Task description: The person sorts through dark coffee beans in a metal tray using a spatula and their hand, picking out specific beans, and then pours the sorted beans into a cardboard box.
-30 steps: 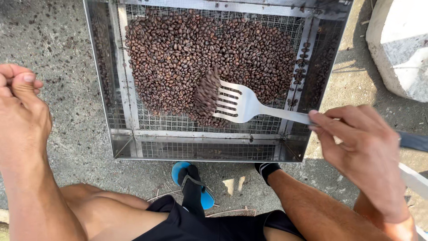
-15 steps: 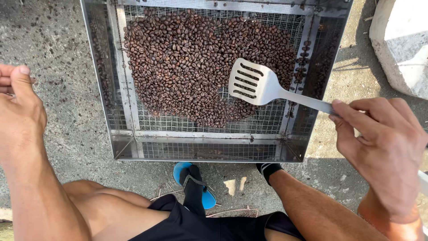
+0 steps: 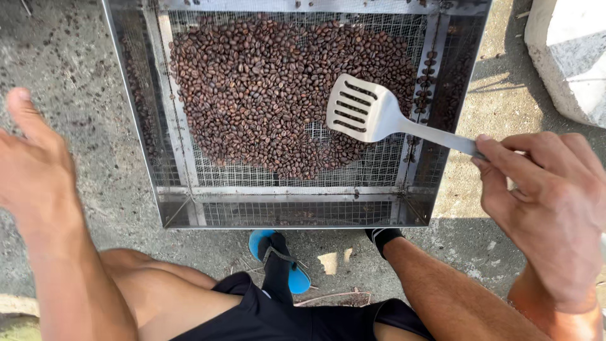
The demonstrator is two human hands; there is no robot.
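Fingers [image 3: 505, 158] of the right hand [image 3: 555, 215] closed round the handle of a slotted metal spatula [image 3: 361, 110], blade raised and empty, hanging over the right part of the coffee beans [image 3: 278, 95]. Left hand [image 3: 35, 164] open, holding nothing, poised over the concrete floor [image 3: 76, 95] to the left of the mesh tray [image 3: 173, 139]. Beans heaped across the far and middle mesh, thin toward the near edge, with one bare patch of wire just beside the blade. Risks, as a judgement: beans flicked over the near or right rim onto the floor by too brisk a sweep; blade edge snagging in the wire mesh and jerking the handle loose from a grip set far back on it; tray nudged by a knee or by the foot in the blue sandal [image 3: 278, 259] close under the near edge; hot metal, perhaps, against bare skin.
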